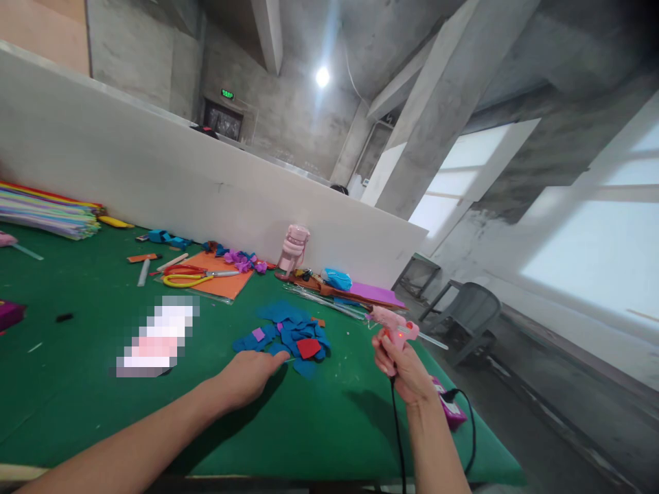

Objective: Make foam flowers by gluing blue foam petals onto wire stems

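My right hand is wrapped round the handle of a pink hot glue gun, which it holds above the green table. The gun's nozzle faces left, a clear glue stick sticks out of its back, and a small red light glows on it. My left hand is closed at the near edge of a heap of blue fabric-like pieces. A thin pale bit shows at its thumb tip; the fingers below are hidden. Red and purple pieces rest on the heap.
Scissors and an orange sheet lie behind on the left. Beside a white partition stands a pink bottle. At the right edge is a purple power box with a black cord. Coloured sheets are stacked far left.
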{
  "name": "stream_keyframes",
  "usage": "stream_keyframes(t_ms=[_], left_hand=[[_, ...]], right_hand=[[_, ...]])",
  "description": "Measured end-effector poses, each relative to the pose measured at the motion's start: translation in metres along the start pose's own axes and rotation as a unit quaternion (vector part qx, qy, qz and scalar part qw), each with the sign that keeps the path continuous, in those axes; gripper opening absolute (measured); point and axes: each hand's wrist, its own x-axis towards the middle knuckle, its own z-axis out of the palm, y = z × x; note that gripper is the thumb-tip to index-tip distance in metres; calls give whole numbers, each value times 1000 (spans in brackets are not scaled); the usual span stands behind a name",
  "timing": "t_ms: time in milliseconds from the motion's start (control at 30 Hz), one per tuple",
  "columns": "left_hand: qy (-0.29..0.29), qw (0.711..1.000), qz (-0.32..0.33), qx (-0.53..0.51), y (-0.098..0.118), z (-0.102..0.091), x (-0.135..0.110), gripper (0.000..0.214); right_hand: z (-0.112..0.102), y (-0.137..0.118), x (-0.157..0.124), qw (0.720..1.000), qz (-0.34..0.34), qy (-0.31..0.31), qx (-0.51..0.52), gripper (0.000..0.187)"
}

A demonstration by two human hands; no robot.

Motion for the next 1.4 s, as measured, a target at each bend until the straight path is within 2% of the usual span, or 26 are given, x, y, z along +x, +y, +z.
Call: stream_keyframes(t_ms=[167,267,500,700,900,1033,1167,1267,1400], left_hand=[[9,1000,0,4,1,-1,-1,54],[10,1000,0,-3,0,0,0,53],[5,1000,3,0,-1,1,0,53],[11,1000,1,8,-1,2,1,55],[3,1000,6,11,-1,2,1,53],[0,1000,13,2,-3,0,2,50],[-12,1000,9,-3,-3,-2,3,48],[-20,1000,9,-5,-4,-2,4,49],[-26,1000,11,-10,-5,-1,6,48]], right_hand=[[-3,5,1,1000,11,10,-20,26],[-4,7,2,1000,15,11,-11,21],[-1,3,3,1000,25,9,-6,33],[-4,0,2,999,30,12,-2,33],[-13,21,7,986,121,63,-97,32],[-19,49,16,956,157,133,-211,33],[-29,62,19,913,190,162,-323,35],[-37,58,18,867,205,163,-424,41],[-40,38,13,804,227,167,-523,40]])
